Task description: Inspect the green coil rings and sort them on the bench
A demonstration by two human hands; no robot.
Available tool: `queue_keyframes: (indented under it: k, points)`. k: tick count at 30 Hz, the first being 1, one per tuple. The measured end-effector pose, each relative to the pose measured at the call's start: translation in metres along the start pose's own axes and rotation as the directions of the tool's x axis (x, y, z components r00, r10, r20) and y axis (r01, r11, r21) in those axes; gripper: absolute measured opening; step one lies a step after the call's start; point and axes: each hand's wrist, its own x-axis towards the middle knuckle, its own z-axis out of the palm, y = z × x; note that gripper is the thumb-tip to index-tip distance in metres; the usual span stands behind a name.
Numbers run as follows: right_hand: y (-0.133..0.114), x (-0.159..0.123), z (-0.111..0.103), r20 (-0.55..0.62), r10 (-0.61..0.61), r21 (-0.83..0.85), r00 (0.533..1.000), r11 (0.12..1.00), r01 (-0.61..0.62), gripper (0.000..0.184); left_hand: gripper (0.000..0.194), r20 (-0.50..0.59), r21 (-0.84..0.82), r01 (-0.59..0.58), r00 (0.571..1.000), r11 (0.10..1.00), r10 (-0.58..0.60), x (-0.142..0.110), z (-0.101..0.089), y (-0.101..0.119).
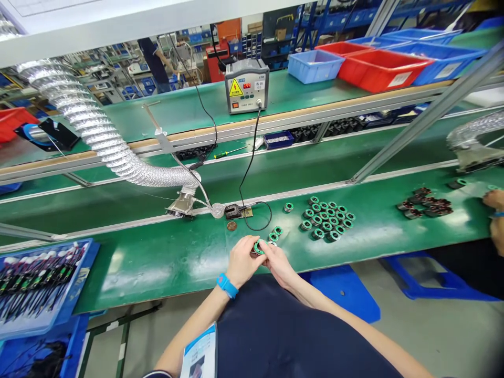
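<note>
Just over the near edge of the green surface (157, 270), the left hand (241, 261) and the right hand (279, 262) meet around one green-ringed metal part (259, 247). The fingers of both hands are closed on it — gripping it from either side, its green face partly visible between them. A blue band (227, 286) circles the left wrist.

Just beyond the hands, a few similar parts (277, 231) sit close together; one more (289, 207) stands alone farther back. To the right is a larger cluster of green-topped parts (326, 224), and well apart from it, a group of dark, coppery coils (425, 205) near another person's hand (494, 200).

Ahead of the left hand lie a round brownish disc (232, 226) and a black holder (233, 211) — a dark cable (252, 157) runs up near it to a grey powered unit (247, 89) on the shelf (189, 107). Left of these hangs a silvery duct (102, 131).
</note>
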Motion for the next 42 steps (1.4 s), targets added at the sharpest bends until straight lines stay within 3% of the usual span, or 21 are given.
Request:
queue_keyframes:
  k: [2, 5, 9, 15, 16, 18, 19, 20, 21, 22, 23, 24, 25, 26, 29, 31, 33, 35, 38, 40, 42]
  points:
    - [-0.003, 0.001, -0.004, 0.034, 0.049, -0.005, 0.998, 0.999, -0.049, 0.043, 0.057, 0.101, -0.033, -0.082, 0.991, 0.996, 0.085, -0.001, -0.015, -0.005]
    - [-0.007, 0.005, -0.011, 0.063, 0.133, -0.002, 0.989, 0.991, -0.133, 0.044, 0.043, 0.154, 0.009, -0.241, 0.959, 0.97, 0.237, -0.005, -0.03, -0.017]
    - [-0.011, 0.006, -0.014, 0.137, 0.273, -0.04, 0.952, 0.962, -0.27, 0.044, 0.034, 0.242, 0.228, -0.517, 0.851, 0.825, 0.466, -0.01, -0.041, -0.027]
    - [-0.006, 0.003, -0.016, 0.156, 0.439, -0.183, 0.885, 0.893, -0.411, 0.047, 0.023, 0.439, 0.238, -0.582, 0.778, 0.777, 0.449, -0.013, -0.059, -0.019]
    - [-0.003, 0.006, -0.018, 0.144, 0.409, -0.223, 0.901, 0.9, -0.374, 0.049, 0.021, 0.458, 0.225, -0.545, 0.791, 0.808, 0.406, -0.015, -0.058, -0.02]
    - [0.004, 0.014, -0.023, 0.103, 0.325, -0.379, 0.94, 0.886, -0.265, 0.051, 0.016, 0.411, 0.181, -0.308, 0.887, 0.934, 0.213, -0.019, -0.05, -0.025]
    - [0.007, 0.019, -0.024, 0.083, 0.272, -0.493, 0.959, 0.847, -0.198, 0.054, 0.014, 0.359, 0.105, -0.075, 0.933, 0.992, 0.033, -0.022, -0.043, -0.028]
    - [0.009, 0.022, -0.025, 0.066, 0.212, -0.61, 0.975, 0.782, -0.128, 0.057, 0.013, 0.342, -0.029, 0.209, 0.921, 0.977, -0.187, -0.025, -0.035, -0.032]
    - [0.011, 0.025, -0.025, 0.053, 0.147, -0.717, 0.988, 0.694, -0.065, 0.061, 0.013, 0.389, -0.191, 0.491, 0.833, 0.85, -0.393, -0.029, -0.026, -0.035]
    - [0.012, 0.026, -0.025, 0.045, 0.087, -0.799, 0.995, 0.601, -0.016, 0.065, 0.014, 0.483, -0.331, 0.702, 0.7, 0.631, -0.526, -0.033, -0.018, -0.038]
    - [0.012, 0.026, -0.024, 0.042, 0.04, -0.85, 0.998, 0.527, 0.015, 0.069, 0.014, 0.579, -0.426, 0.813, 0.582, 0.397, -0.57, -0.037, -0.012, -0.04]
    - [0.012, 0.026, -0.022, 0.042, 0.012, -0.871, 0.999, 0.49, 0.031, 0.071, 0.014, 0.641, -0.49, 0.842, 0.523, 0.224, -0.562, -0.042, -0.007, -0.041]
    - [0.011, 0.025, -0.019, 0.043, 0.011, -0.871, 0.999, 0.491, 0.032, 0.07, 0.014, 0.646, -0.55, 0.823, 0.529, 0.144, -0.55, -0.047, -0.005, -0.041]
    - [0.01, 0.025, -0.017, 0.049, 0.034, -0.849, 0.998, 0.528, 0.023, 0.067, 0.016, 0.597, -0.612, 0.774, 0.587, 0.163, -0.547, -0.053, -0.006, -0.041]
    - [0.009, 0.021, -0.007, 0.126, 0.214, -0.72, 0.969, 0.691, -0.058, 0.056, 0.025, 0.29, -0.648, 0.529, 0.836, 0.547, -0.465, -0.065, -0.02, -0.037]
    - [0.01, 0.017, 0.0, 0.165, 0.293, -0.629, 0.942, 0.767, -0.128, 0.051, 0.029, 0.171, -0.572, 0.402, 0.911, 0.715, -0.376, -0.068, -0.03, -0.035]
    - [0.011, 0.012, 0.008, 0.174, 0.316, -0.545, 0.933, 0.82, -0.176, 0.048, 0.032, 0.144, -0.566, 0.396, 0.911, 0.724, -0.386, -0.067, -0.033, -0.032]
    - [0.013, 0.007, 0.017, 0.185, 0.332, -0.469, 0.925, 0.857, -0.214, 0.045, 0.032, 0.125, -0.584, 0.454, 0.869, 0.673, -0.478, -0.065, -0.03, -0.027]
    - [0.016, 0.004, 0.027, 0.227, 0.363, -0.3, 0.904, 0.909, -0.289, 0.043, 0.023, -0.085, -0.513, 0.431, 0.835, 0.742, -0.543, -0.064, -0.021, -0.018]
    - [0.018, 0.007, 0.029, 0.234, 0.328, -0.148, 0.915, 0.942, -0.3, 0.041, 0.023, -0.247, -0.308, 0.299, 0.892, 0.903, -0.379, -0.065, -0.019, -0.017]
    - [0.019, 0.011, 0.027, 0.232, 0.283, -0.05, 0.931, 0.959, -0.279, 0.04, 0.026, -0.25, -0.002, 0.073, 0.966, 0.997, -0.071, -0.066, -0.02, -0.022]
